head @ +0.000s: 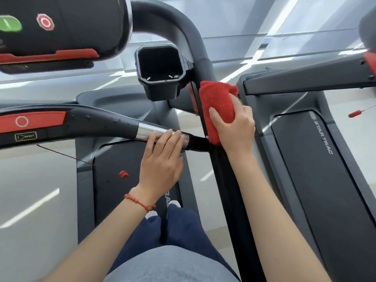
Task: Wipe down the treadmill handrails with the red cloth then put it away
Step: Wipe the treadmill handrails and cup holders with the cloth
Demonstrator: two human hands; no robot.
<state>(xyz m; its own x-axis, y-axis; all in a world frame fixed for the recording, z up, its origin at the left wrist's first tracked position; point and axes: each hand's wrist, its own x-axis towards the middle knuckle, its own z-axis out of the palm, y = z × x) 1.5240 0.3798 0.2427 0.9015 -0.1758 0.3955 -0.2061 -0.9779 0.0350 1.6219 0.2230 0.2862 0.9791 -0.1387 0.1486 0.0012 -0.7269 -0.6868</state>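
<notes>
The red cloth [218, 102] is wrapped over the black right side handrail [225, 180], just below the cup holder. My right hand [237, 127] grips the cloth around that rail, thumb on the near side. My left hand [162, 161] rests with straight fingers on the silver sensor section of the front crossbar [101, 123], which meets the side rail just left of the cloth. The rail section under the cloth is hidden.
A black square cup holder [160, 70] sits above the cloth. The console [61, 27] with green and red buttons fills the upper left. A red safety clip [123, 174] hangs over the belt. A second treadmill [317, 159] stands at the right.
</notes>
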